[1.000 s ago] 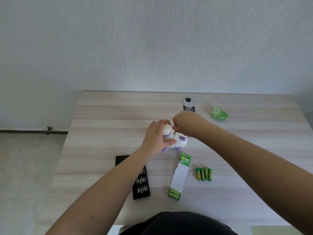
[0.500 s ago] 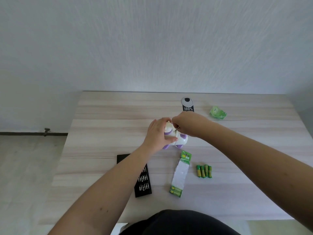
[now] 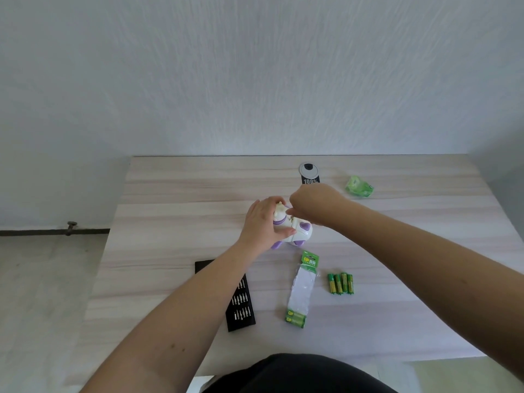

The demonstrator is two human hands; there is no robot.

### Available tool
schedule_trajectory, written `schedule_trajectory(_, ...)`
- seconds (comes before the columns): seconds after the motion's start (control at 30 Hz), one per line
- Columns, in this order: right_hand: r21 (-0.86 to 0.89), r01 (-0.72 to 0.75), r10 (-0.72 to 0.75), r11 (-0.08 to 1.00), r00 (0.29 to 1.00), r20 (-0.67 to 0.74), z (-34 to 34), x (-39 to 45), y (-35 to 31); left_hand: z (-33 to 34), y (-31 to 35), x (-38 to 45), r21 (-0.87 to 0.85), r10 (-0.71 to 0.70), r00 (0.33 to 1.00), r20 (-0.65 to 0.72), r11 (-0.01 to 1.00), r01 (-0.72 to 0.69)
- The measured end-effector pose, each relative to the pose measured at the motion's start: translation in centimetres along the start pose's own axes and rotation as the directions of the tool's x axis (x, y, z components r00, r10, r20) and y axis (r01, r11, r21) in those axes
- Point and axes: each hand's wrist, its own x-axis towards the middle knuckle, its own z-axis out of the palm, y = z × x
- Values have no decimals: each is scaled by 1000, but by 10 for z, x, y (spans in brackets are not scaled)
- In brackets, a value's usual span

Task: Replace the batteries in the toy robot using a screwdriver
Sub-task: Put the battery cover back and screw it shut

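The white and purple toy robot [image 3: 300,233] lies on the wooden table [image 3: 175,211] near its middle. My left hand [image 3: 262,222] grips the toy from the left, thumb on its near side and fingers over its top. My right hand [image 3: 314,204] hovers over the toy with curled fingers, pinching what looks like a thin screwdriver against the toy's body; the tool is almost wholly hidden by the fingers. Several loose green batteries [image 3: 340,283] lie side by side to the near right of the toy.
A torn battery pack [image 3: 302,290] holding green cells lies below the toy. A black case of screwdriver bits [image 3: 241,306] sits under my left forearm. A crumpled green wrapper [image 3: 358,187] and a round cable grommet [image 3: 309,169] are at the back right.
Both hands stay on the toy. The right hand's fingers have shifted slightly over the toy, and the view has tilted a little.
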Motion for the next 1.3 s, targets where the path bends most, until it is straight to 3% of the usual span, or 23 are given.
schedule_trajectory(0.23, 207, 20, -26, 978, 999, 26, 3, -4, 8, 2, -5, 2, 21, -18, 999, 27, 1000, 18)
schedule_trajectory(0.47, 90, 68, -61, 994, 995, -74, -2, -5, 6, 1, -3, 0, 12, 30, 1000, -3, 999, -30)
schedule_trajectory(0.57, -24, 34, -37, 999, 993, -109, -5, -4, 2, 3, -5, 1, 10, 23, 1000, 7, 1000, -23)
schedule_trajectory(0.7, -38, -18, 15, 999, 995, -99, 0, -3, -6, 2, -4, 0, 6, 9, 1000, 16, 1000, -9)
schedule_trajectory(0.87, 181, 6, 12, 983, 995, -100, 3, -7, 1, 2, -4, 1, 14, -7, 1000, 18, 1000, 7)
schedule_trajectory(0.97, 280, 31, -29, 960, 1000, -11, 0, -10, 9, 2, -5, 2, 18, 8, 1000, 14, 1000, -8)
schedule_trajectory(1.3, 48, 119, -111, 992, 984, -136, 3, -7, 11, 2, -5, 2, 14, 25, 1000, -6, 1000, -25)
